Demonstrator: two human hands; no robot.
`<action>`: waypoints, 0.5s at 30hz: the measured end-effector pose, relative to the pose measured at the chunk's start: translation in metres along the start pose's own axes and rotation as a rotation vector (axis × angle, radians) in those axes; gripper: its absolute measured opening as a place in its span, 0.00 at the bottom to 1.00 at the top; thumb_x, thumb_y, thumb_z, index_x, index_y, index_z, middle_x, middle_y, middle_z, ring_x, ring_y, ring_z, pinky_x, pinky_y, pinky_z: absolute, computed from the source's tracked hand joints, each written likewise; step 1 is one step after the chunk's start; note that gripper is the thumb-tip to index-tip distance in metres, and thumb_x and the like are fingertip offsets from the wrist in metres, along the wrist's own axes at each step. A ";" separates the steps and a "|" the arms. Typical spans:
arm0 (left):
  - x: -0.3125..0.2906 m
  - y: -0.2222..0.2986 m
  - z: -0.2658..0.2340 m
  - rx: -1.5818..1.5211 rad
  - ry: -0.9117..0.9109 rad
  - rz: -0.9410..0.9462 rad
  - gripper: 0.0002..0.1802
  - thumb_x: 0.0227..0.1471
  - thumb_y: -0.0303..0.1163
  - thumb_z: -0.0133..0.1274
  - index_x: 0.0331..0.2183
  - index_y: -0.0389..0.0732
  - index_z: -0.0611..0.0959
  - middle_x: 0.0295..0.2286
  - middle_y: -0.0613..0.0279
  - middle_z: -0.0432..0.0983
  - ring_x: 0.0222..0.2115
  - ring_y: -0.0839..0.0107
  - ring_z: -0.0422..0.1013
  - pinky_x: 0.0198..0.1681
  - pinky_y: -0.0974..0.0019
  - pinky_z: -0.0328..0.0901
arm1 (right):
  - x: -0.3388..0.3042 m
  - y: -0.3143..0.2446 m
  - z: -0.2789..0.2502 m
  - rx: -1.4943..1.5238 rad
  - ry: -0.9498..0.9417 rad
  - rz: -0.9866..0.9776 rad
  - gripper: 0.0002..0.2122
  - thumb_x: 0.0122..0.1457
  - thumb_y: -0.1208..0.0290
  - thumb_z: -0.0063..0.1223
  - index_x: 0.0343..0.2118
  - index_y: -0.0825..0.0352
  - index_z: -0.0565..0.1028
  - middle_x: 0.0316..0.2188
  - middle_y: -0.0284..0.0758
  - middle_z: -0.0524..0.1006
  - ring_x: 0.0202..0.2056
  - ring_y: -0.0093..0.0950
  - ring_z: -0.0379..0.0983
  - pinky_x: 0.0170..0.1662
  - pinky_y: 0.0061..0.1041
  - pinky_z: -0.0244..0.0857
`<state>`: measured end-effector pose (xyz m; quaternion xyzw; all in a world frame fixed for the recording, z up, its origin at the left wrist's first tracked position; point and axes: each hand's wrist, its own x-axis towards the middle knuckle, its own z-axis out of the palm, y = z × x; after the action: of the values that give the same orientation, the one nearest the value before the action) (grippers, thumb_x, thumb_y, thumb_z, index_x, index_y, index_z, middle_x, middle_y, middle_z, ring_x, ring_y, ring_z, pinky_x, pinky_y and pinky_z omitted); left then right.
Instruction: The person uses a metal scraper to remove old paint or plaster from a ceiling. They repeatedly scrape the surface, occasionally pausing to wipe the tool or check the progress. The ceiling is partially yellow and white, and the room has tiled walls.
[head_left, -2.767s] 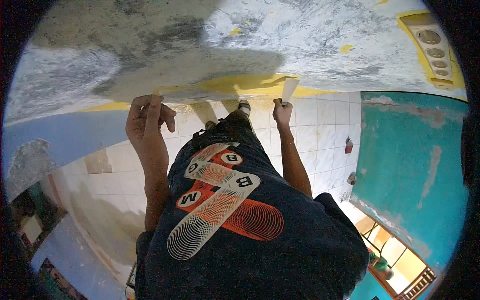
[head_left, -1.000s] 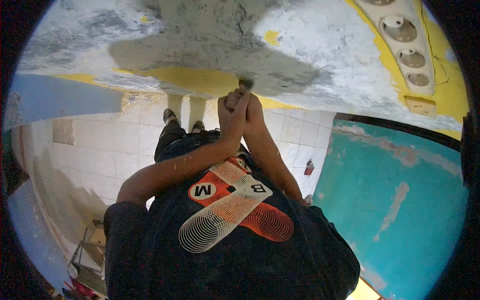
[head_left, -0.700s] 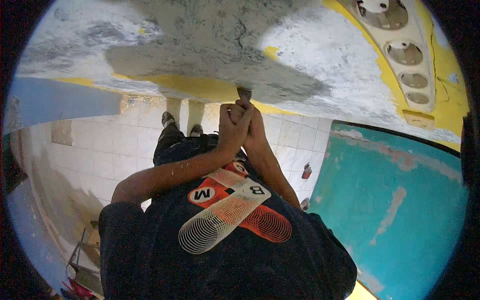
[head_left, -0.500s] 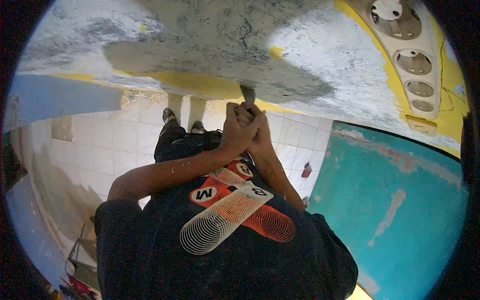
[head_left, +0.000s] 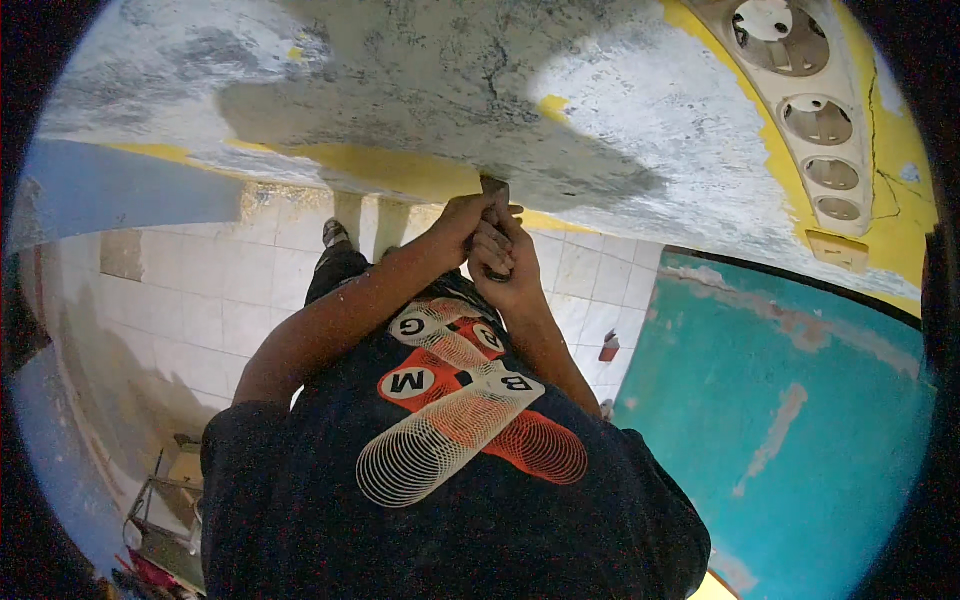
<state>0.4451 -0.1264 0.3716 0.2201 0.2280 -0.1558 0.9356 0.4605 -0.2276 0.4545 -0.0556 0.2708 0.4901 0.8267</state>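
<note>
A scraper (head_left: pixel 495 187) with a flat, dull metal blade meets the wall (head_left: pixel 420 90) where yellow paint borders bare grey-white plaster. Wrapped round its handle, my right hand (head_left: pixel 508 262) is closed, and the dark butt of the handle shows below the fingers. My left hand (head_left: pixel 462 222) is closed at the upper handle, close to the blade, its fingers partly hidden behind the right hand. Yellow paint (head_left: pixel 390 168) remains in a strip left of the blade.
White floor tiles (head_left: pixel 230 270) lie below, with my shoe (head_left: pixel 336 233) on them. A teal panel (head_left: pixel 770 420) with scraped patches stands at the right. A cream fixture with round openings (head_left: pixel 818 120) is on the wall, upper right. A small metal frame (head_left: pixel 160 510) stands lower left.
My left hand has shifted from over my right hand up toward the blade, uncovering the right hand's fingers and the handle's end. The blade stays at nearly the same spot on the wall.
</note>
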 end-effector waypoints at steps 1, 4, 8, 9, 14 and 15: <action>0.000 -0.002 0.003 -0.017 -0.003 0.096 0.22 0.55 0.40 0.48 0.43 0.30 0.73 0.39 0.47 0.75 0.29 0.64 0.76 0.29 0.64 0.75 | -0.004 0.000 0.002 -0.012 0.007 0.000 0.13 0.67 0.65 0.35 0.27 0.66 0.65 0.10 0.26 0.54 0.07 0.16 0.47 0.09 0.16 0.44; -0.004 -0.006 0.022 -0.054 0.012 0.279 0.14 0.55 0.31 0.47 0.39 0.28 0.72 0.37 0.45 0.74 0.32 0.59 0.76 0.30 0.63 0.75 | -0.019 0.005 0.016 -0.049 0.005 0.007 0.13 0.67 0.64 0.34 0.28 0.66 0.65 0.10 0.25 0.54 0.07 0.16 0.47 0.08 0.15 0.44; -0.013 0.005 0.036 -0.018 0.066 0.209 0.14 0.54 0.28 0.48 0.39 0.27 0.72 0.36 0.45 0.75 0.36 0.57 0.75 0.35 0.62 0.75 | -0.025 0.008 0.015 -0.143 0.050 -0.001 0.13 0.66 0.63 0.36 0.28 0.64 0.65 0.09 0.25 0.54 0.06 0.16 0.47 0.08 0.15 0.43; -0.012 0.006 0.032 -0.004 0.072 0.189 0.14 0.54 0.28 0.48 0.39 0.26 0.72 0.36 0.45 0.75 0.35 0.58 0.75 0.35 0.62 0.75 | -0.024 0.011 0.012 -0.181 0.095 -0.007 0.13 0.66 0.62 0.37 0.27 0.64 0.65 0.09 0.25 0.54 0.06 0.16 0.47 0.08 0.15 0.43; -0.009 0.008 0.030 0.128 0.168 0.158 0.13 0.55 0.27 0.46 0.37 0.24 0.73 0.34 0.46 0.76 0.32 0.61 0.76 0.32 0.66 0.74 | -0.021 0.023 0.020 -0.304 0.126 -0.070 0.14 0.66 0.60 0.38 0.24 0.61 0.64 0.07 0.24 0.54 0.05 0.17 0.45 0.06 0.16 0.41; -0.008 0.010 0.029 0.182 0.170 0.140 0.13 0.56 0.26 0.45 0.37 0.24 0.73 0.33 0.46 0.77 0.32 0.61 0.76 0.32 0.67 0.74 | -0.021 0.026 0.024 -0.300 0.134 -0.088 0.14 0.66 0.60 0.38 0.23 0.61 0.64 0.07 0.24 0.54 0.05 0.17 0.45 0.06 0.16 0.42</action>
<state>0.4529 -0.1308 0.4021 0.3319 0.2757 -0.0911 0.8975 0.4402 -0.2218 0.4903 -0.2228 0.2466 0.4836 0.8097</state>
